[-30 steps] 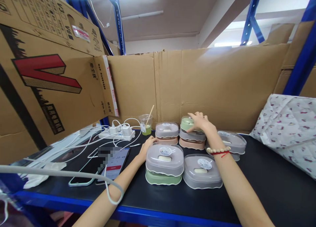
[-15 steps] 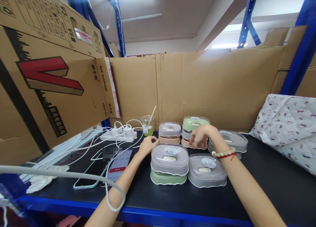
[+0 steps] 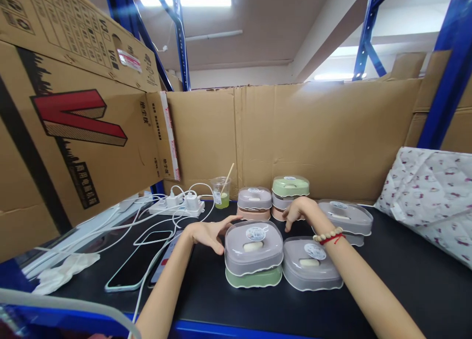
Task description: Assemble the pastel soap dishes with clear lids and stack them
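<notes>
My left hand [image 3: 209,234] has its fingers and thumb spread at the left side of a lidded plastic box [image 3: 253,245], grey with a clear lid, stacked on a green box [image 3: 254,278]. Nothing is held in it. My right hand [image 3: 300,210] hangs with loosely bent fingers in front of a tall stack topped by a green box [image 3: 290,185]; it holds nothing that I can see. Below it sits a single grey box [image 3: 311,265]. Behind stand a grey box [image 3: 254,199] on a pink one [image 3: 253,214] and, partly behind my right wrist, another grey box [image 3: 344,216].
Two phones lie left, a mint-edged one [image 3: 142,260] and one [image 3: 171,258] partly under my left forearm. White cables run from a power strip [image 3: 177,207]. A plastic cup [image 3: 221,196] holds green liquid and a stick. A patterned quilted bag [image 3: 429,201] stands right.
My left hand has come nearer and spread its fingers beside the front stack. My right hand has drawn slightly away from the tall back stack. The view has shifted a little.
</notes>
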{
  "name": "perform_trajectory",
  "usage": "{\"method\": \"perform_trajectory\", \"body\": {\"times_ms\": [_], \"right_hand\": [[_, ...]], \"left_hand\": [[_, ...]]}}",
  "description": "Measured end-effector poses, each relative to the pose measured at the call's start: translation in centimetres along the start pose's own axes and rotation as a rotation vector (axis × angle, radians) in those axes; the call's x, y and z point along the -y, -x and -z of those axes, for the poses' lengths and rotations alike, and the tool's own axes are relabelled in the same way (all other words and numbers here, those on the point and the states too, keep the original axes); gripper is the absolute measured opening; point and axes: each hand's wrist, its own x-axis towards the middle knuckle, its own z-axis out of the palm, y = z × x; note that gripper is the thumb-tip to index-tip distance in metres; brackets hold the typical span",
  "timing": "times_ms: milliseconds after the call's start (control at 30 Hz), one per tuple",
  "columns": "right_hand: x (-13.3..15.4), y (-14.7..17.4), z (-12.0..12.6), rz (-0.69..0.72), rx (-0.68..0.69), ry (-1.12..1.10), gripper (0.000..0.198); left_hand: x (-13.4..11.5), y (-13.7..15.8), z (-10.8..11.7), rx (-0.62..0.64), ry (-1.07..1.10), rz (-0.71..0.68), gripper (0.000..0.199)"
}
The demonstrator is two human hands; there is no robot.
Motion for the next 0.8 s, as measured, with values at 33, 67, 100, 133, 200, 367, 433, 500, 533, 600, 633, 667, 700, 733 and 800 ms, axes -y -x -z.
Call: {"method": "perform_trajectory", "body": {"times_ms": [33, 67, 100, 133, 200, 367, 433, 500, 533, 600, 633, 667, 700, 733, 800], "right_hand": [[0.2, 0.1, 0.1, -0.014, 0.067, -0.013, 0.072], [0.5, 0.3, 0.1, -0.033, 0.143, -0.028, 0.072], [0.7, 0.5, 0.3, -0.052, 0.207, -0.041, 0.071], [1.0, 0.7, 0.5, -0.063, 0.239, -0.050, 0.071], [1.3, 1.2, 1.1, -0.078, 0.268, -0.059, 0.066], [2.1, 3.7, 3.9, -0.035, 0.227, -0.089, 0.055], [2.9, 5.3, 5.1, 0.044, 0.130, -0.121, 0.056], [4.0, 7.2, 5.8, 0.142, 0.000, -0.166, 0.064], [4.7, 8.1, 5.9, 0.193, -0.056, -0.187, 0.072], [5.9, 9.8, 5.5, 0.298, -0.128, -0.207, 0.090], [6.4, 10.5, 5.0, 0.347, -0.135, -0.202, 0.097], [6.7, 11.0, 4.3, 0.380, -0.119, -0.186, 0.103], [6.9, 11.2, 3.6, 0.392, -0.090, -0.163, 0.109], [6.9, 11.3, 2.8, 0.390, -0.060, -0.138, 0.114], [6.7, 11.1, 1.7, 0.366, -0.010, -0.090, 0.123]], "left_hand": [[-0.1, -0.1, -0.1, 0.003, -0.006, -0.009, 0.115], [-0.3, -0.2, -0.3, 0.006, -0.026, -0.011, 0.113], [-0.4, -0.3, -0.5, 0.015, -0.054, -0.011, 0.110], [-0.5, -0.4, -0.8, 0.038, -0.076, -0.012, 0.108], [-0.7, -0.7, -1.2, 0.104, -0.083, -0.002, 0.105], [-0.4, -1.1, -1.6, 0.067, -0.030, 0.055, 0.103], [-0.4, -1.1, -1.4, 0.021, -0.024, 0.048, 0.101], [-0.3, -0.9, -1.1, -0.007, -0.017, 0.043, 0.096], [-0.2, -0.8, -0.8, -0.020, -0.019, 0.054, 0.094], [0.0, -0.2, -0.6, -0.068, -0.038, 0.088, 0.093], [0.3, 0.3, -0.6, -0.101, -0.048, 0.103, 0.095], [0.5, 0.8, -0.7, -0.146, -0.062, 0.105, 0.098], [0.8, 1.4, -0.9, -0.171, -0.064, 0.100, 0.103], [1.2, 1.9, -1.4, -0.193, -0.070, 0.093, 0.109], [1.8, 2.8, -2.6, -0.241, -0.098, 0.054, 0.119]]}}
